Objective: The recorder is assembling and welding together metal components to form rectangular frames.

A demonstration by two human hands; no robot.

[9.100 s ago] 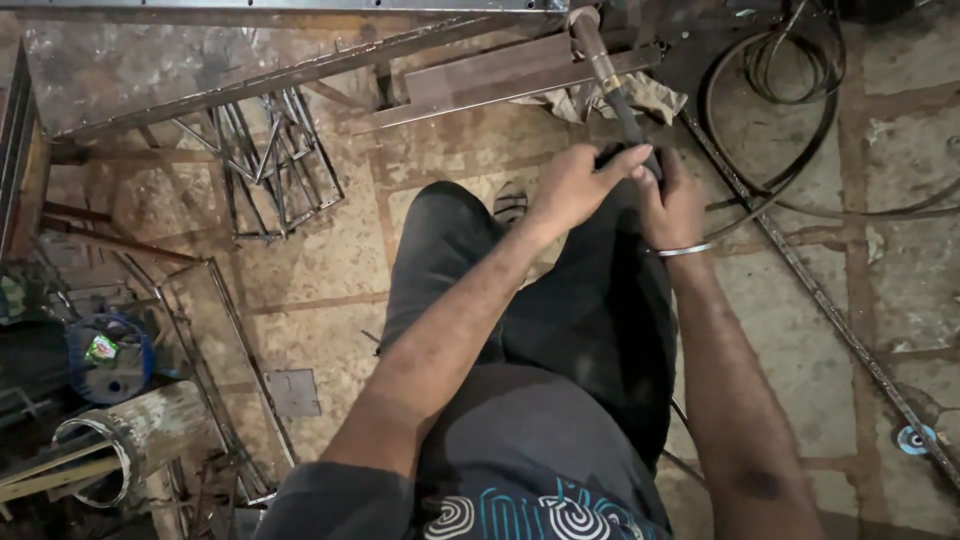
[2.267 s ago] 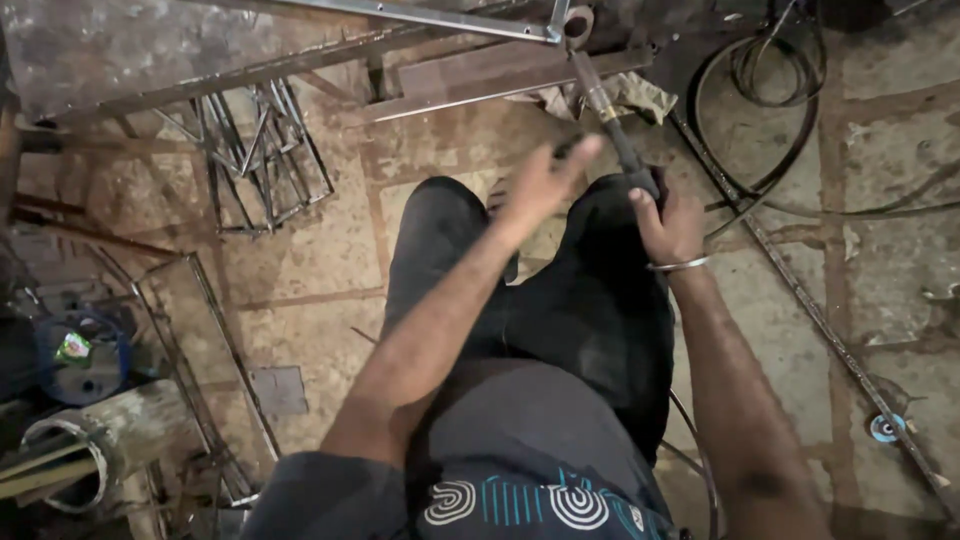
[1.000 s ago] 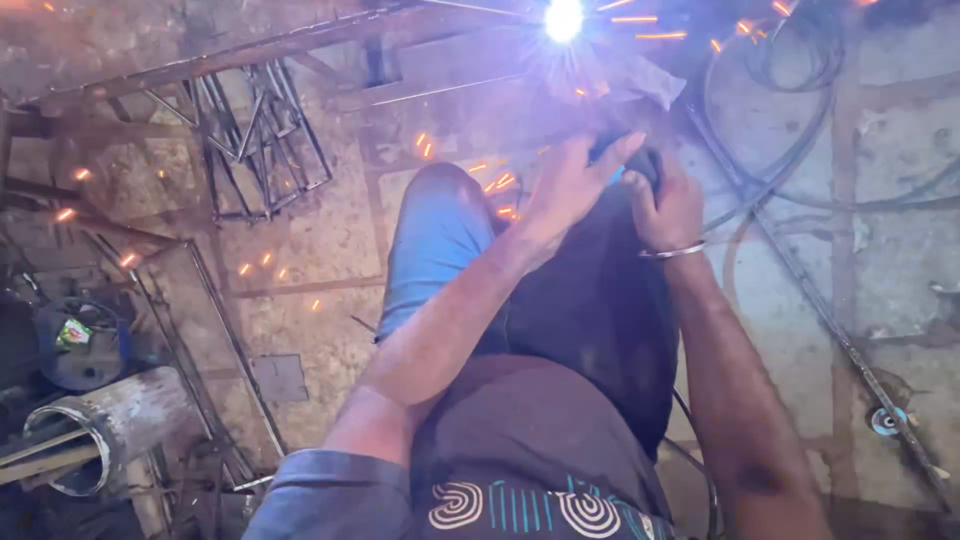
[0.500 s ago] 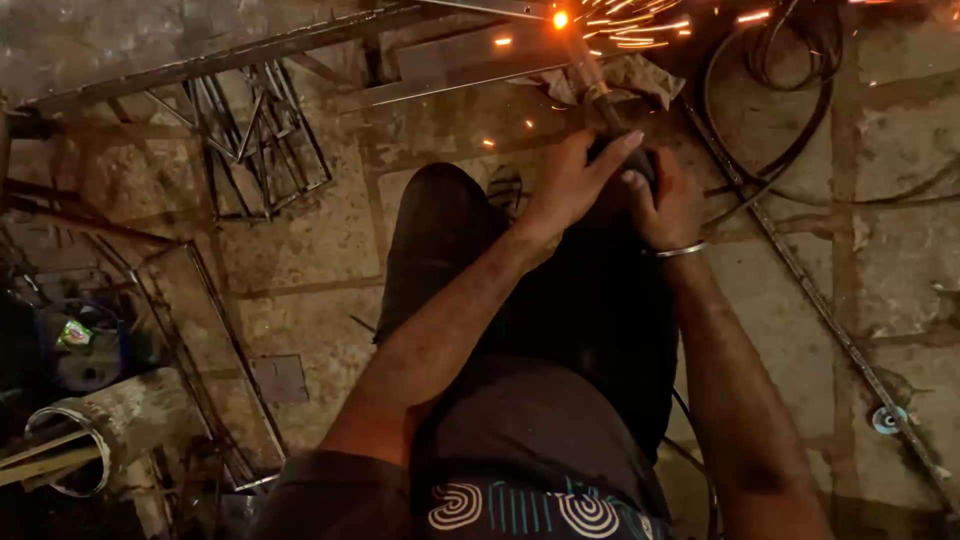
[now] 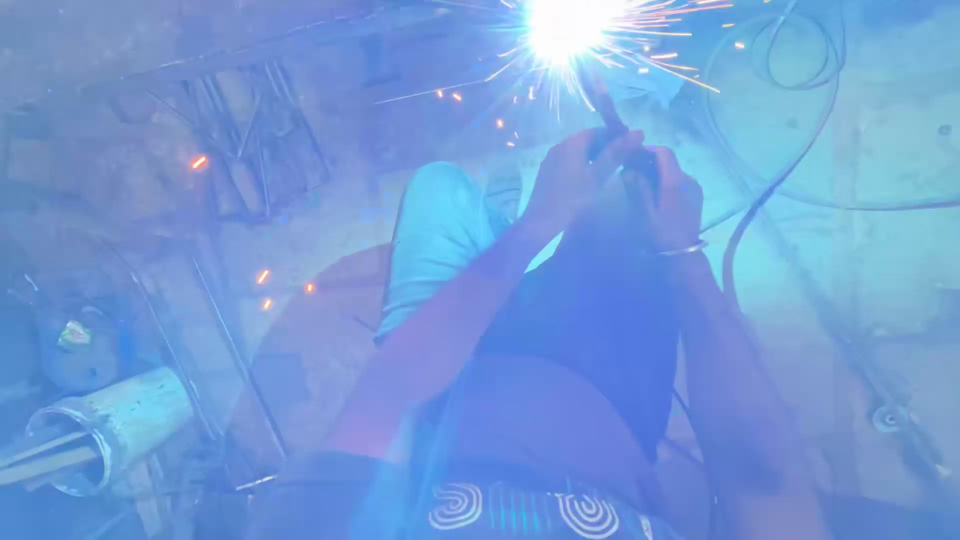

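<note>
Welding electrode holder [image 5: 622,150] sits gripped above the person's knees, left hand [image 5: 570,175] and right hand [image 5: 672,195] both clenched round it, its rod ending in a white arc [image 5: 562,25] that throws sparks. Blue glare washes the stone floor [image 5: 880,150]. Looped cable [image 5: 790,60] lies right, a wire frame [image 5: 255,140] left, a pale pipe [image 5: 120,425] lower left.

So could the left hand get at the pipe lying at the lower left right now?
Probably not: the left hand is up front on the welding holder beside the right hand, and the pipe lies far back.
</note>
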